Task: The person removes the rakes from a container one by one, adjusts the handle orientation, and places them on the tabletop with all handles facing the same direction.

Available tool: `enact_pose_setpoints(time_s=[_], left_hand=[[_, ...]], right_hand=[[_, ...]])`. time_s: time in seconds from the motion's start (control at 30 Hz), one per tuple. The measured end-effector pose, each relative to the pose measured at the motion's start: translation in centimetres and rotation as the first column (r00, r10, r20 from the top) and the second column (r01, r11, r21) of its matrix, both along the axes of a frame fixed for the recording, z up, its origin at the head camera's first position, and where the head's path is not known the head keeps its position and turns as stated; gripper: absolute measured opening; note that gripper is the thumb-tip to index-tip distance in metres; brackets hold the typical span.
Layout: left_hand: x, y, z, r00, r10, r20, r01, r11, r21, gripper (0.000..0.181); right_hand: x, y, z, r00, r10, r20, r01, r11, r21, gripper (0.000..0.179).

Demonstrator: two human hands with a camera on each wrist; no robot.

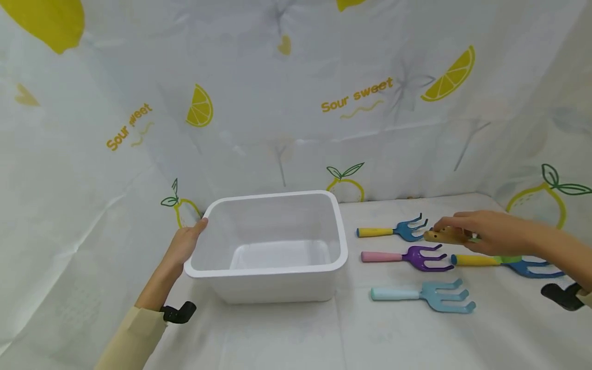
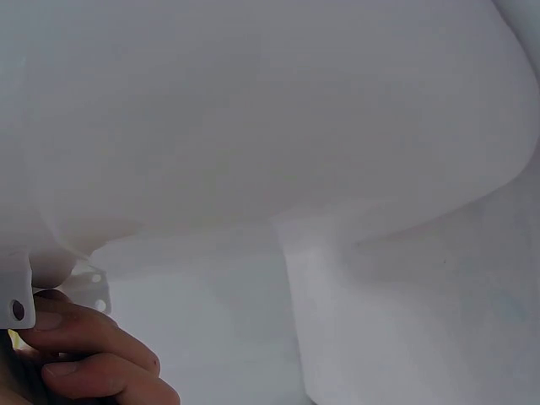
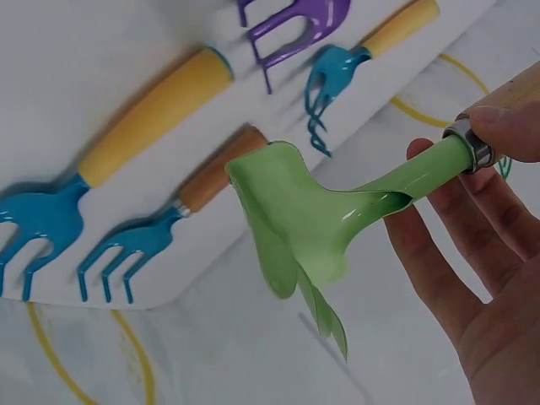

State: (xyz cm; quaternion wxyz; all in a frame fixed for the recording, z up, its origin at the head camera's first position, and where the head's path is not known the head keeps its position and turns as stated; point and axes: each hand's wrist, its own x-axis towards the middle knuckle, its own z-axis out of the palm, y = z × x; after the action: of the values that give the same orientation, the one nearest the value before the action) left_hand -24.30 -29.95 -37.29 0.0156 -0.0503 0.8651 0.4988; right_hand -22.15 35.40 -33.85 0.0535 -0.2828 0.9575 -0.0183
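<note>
My left hand (image 1: 185, 244) grips the left rim of a white plastic basin (image 1: 275, 288), its thumb up on the edge; in the left wrist view curled fingers (image 2: 101, 359) show beside the wall. The basin's inside is bare. Over the tools at the right, my right hand (image 1: 495, 231) holds a small green hand hoe by its wooden handle (image 1: 441, 236). Its green head (image 3: 295, 215), seen in the right wrist view, has a flat blade on one side and pointed prongs on the other. Thumb and fingers pinch the handle near the metal collar.
Several hand rakes lie on the white cloth: a yellow-handled blue one (image 1: 375, 232), a pink-handled purple one (image 1: 381, 257), a light blue one (image 1: 398, 294) and a larger yellow-handled blue one (image 1: 476, 260). A brown-handled blue rake (image 3: 139, 240) shows in the right wrist view. Lemon-print cloth (image 1: 259, 154) hangs behind.
</note>
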Motion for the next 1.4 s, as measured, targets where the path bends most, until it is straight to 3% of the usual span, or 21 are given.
enact_pose_setpoints(time_s=[0.27,0.5,0.8,1.0,1.17,1.4], left_hand=[[0.0,0.2,0.0,1.0,-0.002,0.016,0.001,1.0,0.012,0.077],[0.0,0.2,0.1,1.0,0.002,0.011,-0.002,1.0,0.019,0.077],[0.0,0.2,0.1,1.0,0.009,0.015,-0.009,1.0,0.017,0.079],[0.0,0.2,0.2,1.0,0.005,0.01,-0.005,1.0,0.014,0.079],[-0.1,0.2,0.2,1.0,-0.006,-0.006,0.007,1.0,0.016,0.078],[0.1,0.0,0.2,1.0,-0.001,0.006,0.001,1.0,0.019,0.078]], right_hand=[[1.7,3.7,-2.8,0.989,-0.102,0.11,0.098,0.994,0.042,0.045],[2.8,6.3,-5.1,0.982,-0.133,0.132,0.123,0.989,0.087,0.044],[3.7,6.9,-8.2,0.934,-0.252,0.252,0.227,0.966,0.125,0.042],[3.9,7.6,-9.8,0.933,-0.249,0.261,0.22,0.966,0.135,0.041],[4.5,7.8,-11.1,0.916,-0.281,0.287,0.249,0.958,0.145,0.033],[4.9,7.8,-11.8,0.913,-0.292,0.285,0.261,0.955,0.142,0.035]])
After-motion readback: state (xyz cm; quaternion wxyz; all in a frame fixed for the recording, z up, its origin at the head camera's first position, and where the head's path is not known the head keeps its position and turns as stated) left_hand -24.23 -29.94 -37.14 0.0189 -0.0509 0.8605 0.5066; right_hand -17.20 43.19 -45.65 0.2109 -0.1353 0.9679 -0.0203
